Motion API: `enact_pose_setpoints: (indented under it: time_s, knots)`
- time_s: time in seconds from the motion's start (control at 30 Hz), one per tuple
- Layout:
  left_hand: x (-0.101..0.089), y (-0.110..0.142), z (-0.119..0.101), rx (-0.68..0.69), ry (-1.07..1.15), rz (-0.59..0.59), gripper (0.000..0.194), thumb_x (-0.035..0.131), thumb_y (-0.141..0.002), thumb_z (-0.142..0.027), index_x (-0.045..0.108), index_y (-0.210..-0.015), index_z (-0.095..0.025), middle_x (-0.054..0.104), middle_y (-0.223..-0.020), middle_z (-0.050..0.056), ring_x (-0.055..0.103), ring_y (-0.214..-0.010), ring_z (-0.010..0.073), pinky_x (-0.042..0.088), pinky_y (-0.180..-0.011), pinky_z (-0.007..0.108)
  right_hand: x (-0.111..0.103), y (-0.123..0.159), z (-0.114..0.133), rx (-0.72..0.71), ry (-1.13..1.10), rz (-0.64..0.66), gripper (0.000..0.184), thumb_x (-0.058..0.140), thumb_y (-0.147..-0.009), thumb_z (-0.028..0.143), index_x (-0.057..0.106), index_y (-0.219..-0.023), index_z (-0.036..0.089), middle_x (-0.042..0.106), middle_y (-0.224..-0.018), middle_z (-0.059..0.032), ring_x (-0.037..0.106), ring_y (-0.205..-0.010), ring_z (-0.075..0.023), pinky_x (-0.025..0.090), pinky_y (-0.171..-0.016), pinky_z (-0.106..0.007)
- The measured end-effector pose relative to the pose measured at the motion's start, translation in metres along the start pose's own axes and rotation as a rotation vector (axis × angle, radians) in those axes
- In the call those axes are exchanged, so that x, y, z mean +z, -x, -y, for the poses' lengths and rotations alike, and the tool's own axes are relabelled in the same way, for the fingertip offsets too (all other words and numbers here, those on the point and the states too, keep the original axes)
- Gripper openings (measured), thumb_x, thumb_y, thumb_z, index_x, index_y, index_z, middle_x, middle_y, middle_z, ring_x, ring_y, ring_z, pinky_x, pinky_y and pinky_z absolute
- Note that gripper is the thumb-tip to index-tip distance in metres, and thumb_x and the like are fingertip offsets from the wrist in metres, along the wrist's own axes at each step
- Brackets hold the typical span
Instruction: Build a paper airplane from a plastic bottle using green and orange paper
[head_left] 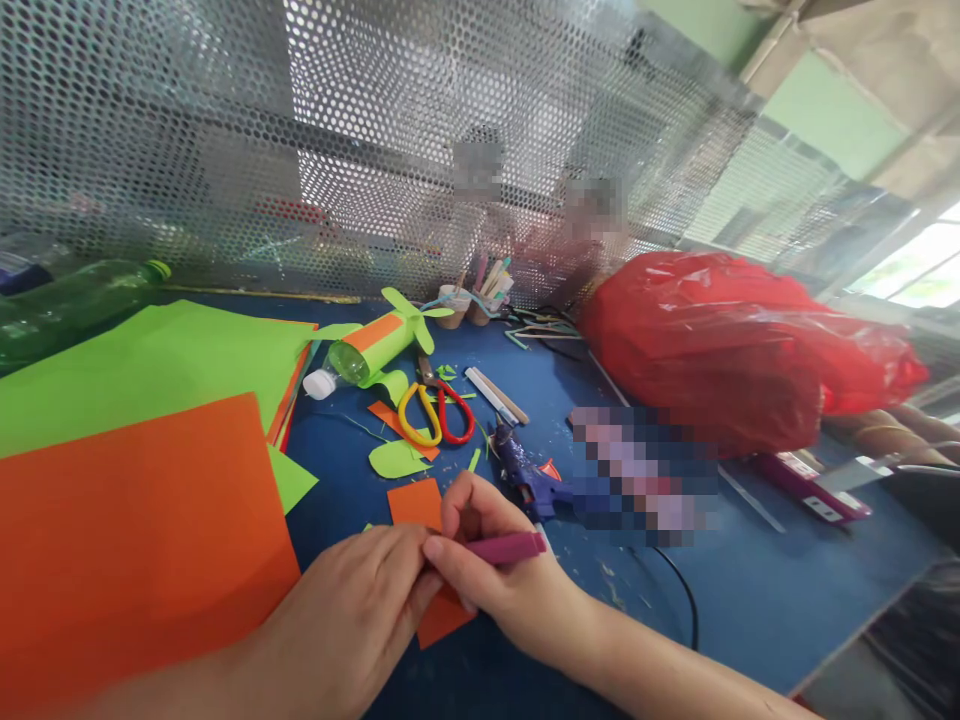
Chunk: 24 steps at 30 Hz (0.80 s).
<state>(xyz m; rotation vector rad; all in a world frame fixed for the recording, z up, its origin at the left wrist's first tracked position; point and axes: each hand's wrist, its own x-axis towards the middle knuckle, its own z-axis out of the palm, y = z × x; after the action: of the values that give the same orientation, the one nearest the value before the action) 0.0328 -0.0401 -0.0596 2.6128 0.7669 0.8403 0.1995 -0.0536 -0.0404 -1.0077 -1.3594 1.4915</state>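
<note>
The right hand (517, 585) grasps a purple pen (510, 548), its rear end sticking out past the thumb to the right; the tip is hidden by the fingers, so whether it touches paper cannot be told. Both hands are over an orange strip (416, 503) on the blue counter (750, 590), which shows beyond the fingers and again below them, between the wrists. The left hand (367, 590) lies across the strip's left side, fingers bent and meeting the right hand's fingertips; whether it pinches the strip or only presses on it cannot be told. The glue gun (517, 460) lies just beyond the right hand, and the scissors (425, 376) lie farther off, past the strip's far end. An orange sheet (142, 540) spreads left of the left hand.
</note>
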Motion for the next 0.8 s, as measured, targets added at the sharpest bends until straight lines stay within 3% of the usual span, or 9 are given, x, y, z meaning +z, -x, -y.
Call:
enact_pose_setpoints:
  time_s: [0.13, 0.37, 0.57, 0.8]
  knots:
    - [-0.002, 0.003, -0.001, 0.049, -0.024, -0.036, 0.034, 0.024, -0.099, -0.024, 0.055, -0.084, -0.019, 0.065, -0.07, 0.0, 0.063, -0.062, 0.0138, 0.051, -0.056, 0.022, 0.001, 0.003, 0.001, -0.014, -0.032, 0.065, 0.027, 0.063, -0.086, 0.034, 0.042, -0.077, 0.021, 0.045, -0.058, 0.0087, 0.036, -0.043, -0.0029, 0.026, -0.039, -0.015]
    - [-0.006, 0.001, -0.004, 0.014, 0.065, 0.013, 0.037, 0.025, -0.098, -0.026, 0.057, -0.082, -0.02, 0.067, -0.071, 0.0, 0.065, -0.064, 0.0125, 0.052, -0.062, 0.02, 0.0, 0.004, -0.002, -0.036, -0.09, 0.12, 0.029, 0.064, -0.086, 0.035, 0.041, -0.076, 0.02, 0.046, -0.055, 0.0094, 0.037, -0.042, -0.0024, 0.028, -0.04, -0.014]
    - [-0.018, 0.0, -0.013, -0.095, 0.125, 0.056, 0.029, 0.031, -0.096, -0.024, 0.059, -0.086, -0.021, 0.07, -0.072, -0.001, 0.068, -0.064, 0.0126, 0.052, -0.061, 0.019, -0.001, 0.003, -0.004, -0.023, -0.179, 0.139, 0.029, 0.066, -0.084, 0.033, 0.042, -0.077, 0.02, 0.049, -0.055, 0.0094, 0.039, -0.039, -0.0009, 0.028, -0.037, -0.011]
    - [-0.018, -0.003, -0.018, -0.124, 0.275, -0.056, 0.03, 0.031, -0.095, -0.02, 0.06, -0.101, -0.027, 0.075, -0.08, -0.007, 0.07, -0.065, 0.0088, 0.05, -0.058, 0.014, -0.003, 0.0, -0.004, 0.046, -0.213, 0.117, 0.035, 0.07, -0.08, 0.04, 0.041, -0.076, 0.02, 0.049, -0.049, 0.0113, 0.037, -0.034, -0.0003, 0.025, -0.032, -0.009]
